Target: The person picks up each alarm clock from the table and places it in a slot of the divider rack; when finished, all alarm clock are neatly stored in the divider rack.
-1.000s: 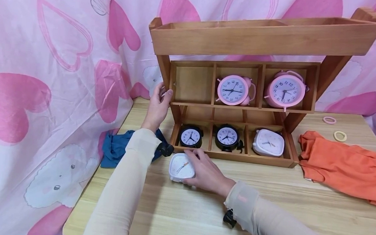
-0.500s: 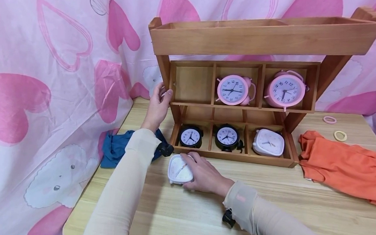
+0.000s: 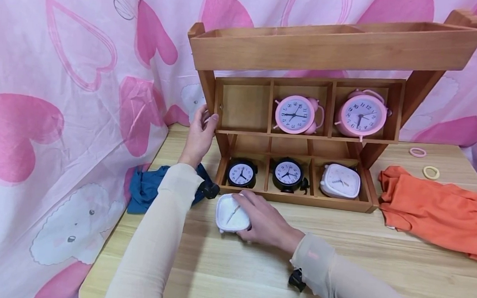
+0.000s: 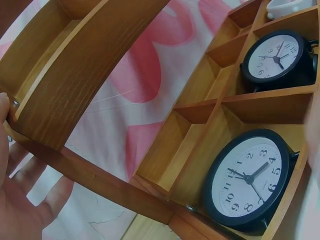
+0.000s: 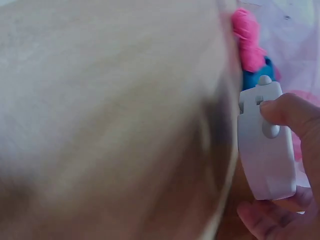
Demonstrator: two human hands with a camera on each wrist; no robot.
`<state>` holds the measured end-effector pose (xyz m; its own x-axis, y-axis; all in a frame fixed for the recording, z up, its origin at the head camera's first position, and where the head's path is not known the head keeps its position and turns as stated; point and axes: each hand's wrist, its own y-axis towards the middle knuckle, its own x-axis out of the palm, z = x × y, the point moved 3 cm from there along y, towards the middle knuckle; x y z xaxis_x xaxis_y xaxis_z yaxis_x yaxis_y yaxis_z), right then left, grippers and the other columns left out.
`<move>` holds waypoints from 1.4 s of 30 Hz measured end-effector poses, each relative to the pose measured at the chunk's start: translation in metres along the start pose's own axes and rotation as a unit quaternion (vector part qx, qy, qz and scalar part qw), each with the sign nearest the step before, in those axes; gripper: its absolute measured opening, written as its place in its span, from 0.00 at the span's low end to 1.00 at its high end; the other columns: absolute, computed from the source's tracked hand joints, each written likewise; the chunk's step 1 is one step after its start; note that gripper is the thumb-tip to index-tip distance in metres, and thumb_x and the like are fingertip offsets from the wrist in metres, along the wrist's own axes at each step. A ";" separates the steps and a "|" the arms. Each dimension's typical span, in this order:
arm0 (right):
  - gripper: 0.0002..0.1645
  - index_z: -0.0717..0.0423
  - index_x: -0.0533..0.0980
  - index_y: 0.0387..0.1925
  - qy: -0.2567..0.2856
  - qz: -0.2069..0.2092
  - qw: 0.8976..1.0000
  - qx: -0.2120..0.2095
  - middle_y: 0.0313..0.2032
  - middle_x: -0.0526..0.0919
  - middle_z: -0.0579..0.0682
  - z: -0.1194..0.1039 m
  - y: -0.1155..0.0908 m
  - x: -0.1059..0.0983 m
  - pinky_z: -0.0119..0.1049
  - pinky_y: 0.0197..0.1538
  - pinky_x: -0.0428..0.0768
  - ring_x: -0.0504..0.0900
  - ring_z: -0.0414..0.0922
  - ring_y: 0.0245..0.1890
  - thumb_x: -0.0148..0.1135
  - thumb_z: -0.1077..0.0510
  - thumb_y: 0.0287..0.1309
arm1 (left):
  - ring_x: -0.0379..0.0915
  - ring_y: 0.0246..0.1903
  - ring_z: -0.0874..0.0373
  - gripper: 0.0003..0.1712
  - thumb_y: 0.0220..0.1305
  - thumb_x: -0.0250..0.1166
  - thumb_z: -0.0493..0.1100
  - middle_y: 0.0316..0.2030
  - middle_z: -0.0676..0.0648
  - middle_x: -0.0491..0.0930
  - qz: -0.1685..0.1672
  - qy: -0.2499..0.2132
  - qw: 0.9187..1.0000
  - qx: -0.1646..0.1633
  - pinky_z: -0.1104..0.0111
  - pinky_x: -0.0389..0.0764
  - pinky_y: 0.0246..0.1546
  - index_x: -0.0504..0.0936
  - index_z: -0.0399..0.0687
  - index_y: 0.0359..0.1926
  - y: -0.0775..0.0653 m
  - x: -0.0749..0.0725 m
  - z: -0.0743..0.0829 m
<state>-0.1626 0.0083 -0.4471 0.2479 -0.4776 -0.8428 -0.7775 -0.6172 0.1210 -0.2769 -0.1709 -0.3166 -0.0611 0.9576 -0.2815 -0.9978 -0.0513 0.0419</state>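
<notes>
My right hand holds a white square alarm clock just in front of the wooden shelf rack, its dial facing up. In the right wrist view, thumb and fingers pinch the clock's white body from opposite sides. On the rack's left side, my left hand grips the upright post, thumb in front and fingers behind. Two black clocks and another white clock sit in the bottom row. Pink alarm clocks occupy the middle and right compartments of the row above; its left compartment holds nothing.
A crumpled blue cloth lies left of the rack, beside my left forearm. To the right are an orange cloth, a pink ring and a yellow ring. A pink patterned curtain hangs behind and to the left.
The white clock in my right hand shifted slightly left, then back right, with its tilt changing a little. My left hand stays on the post.
</notes>
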 end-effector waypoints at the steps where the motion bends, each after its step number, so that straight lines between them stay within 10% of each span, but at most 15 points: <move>1: 0.57 0.49 0.59 0.74 -0.002 0.011 1.000 -0.002 0.71 0.64 0.57 0.000 0.000 -0.005 0.50 0.68 0.70 0.68 0.54 0.68 0.77 0.45 0.44 | 0.57 0.73 0.52 0.34 0.77 0.49 0.52 0.75 0.46 0.57 0.000 0.002 1.000 -0.002 0.58 0.67 0.69 0.50 0.54 0.77 0.000 0.000 0.000; 23: 0.56 0.48 0.61 0.72 -0.053 0.181 0.981 -0.046 0.68 0.66 0.52 -0.023 0.040 -0.148 0.50 0.67 0.71 0.69 0.50 0.64 0.78 0.43 0.44 | 0.59 0.72 0.49 0.32 0.77 0.49 0.49 0.74 0.43 0.60 -0.009 -0.028 0.999 0.022 0.55 0.67 0.69 0.52 0.50 0.76 0.006 -0.001 -0.005; 42: 0.51 0.54 0.64 0.70 -0.115 0.254 0.960 -0.021 0.68 0.65 0.58 -0.010 0.097 -0.177 0.54 0.66 0.70 0.69 0.56 0.64 0.77 0.45 0.47 | 0.58 0.72 0.52 0.31 0.77 0.50 0.50 0.74 0.46 0.59 -0.009 -0.014 1.000 0.011 0.57 0.68 0.69 0.53 0.54 0.76 0.005 -0.002 -0.003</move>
<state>-0.2758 0.0267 -0.2803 -0.2950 -0.5756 -0.7627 -0.7386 -0.3690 0.5642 -0.2814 -0.1736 -0.3191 -0.0423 0.9661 -0.2546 -0.9979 -0.0284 0.0580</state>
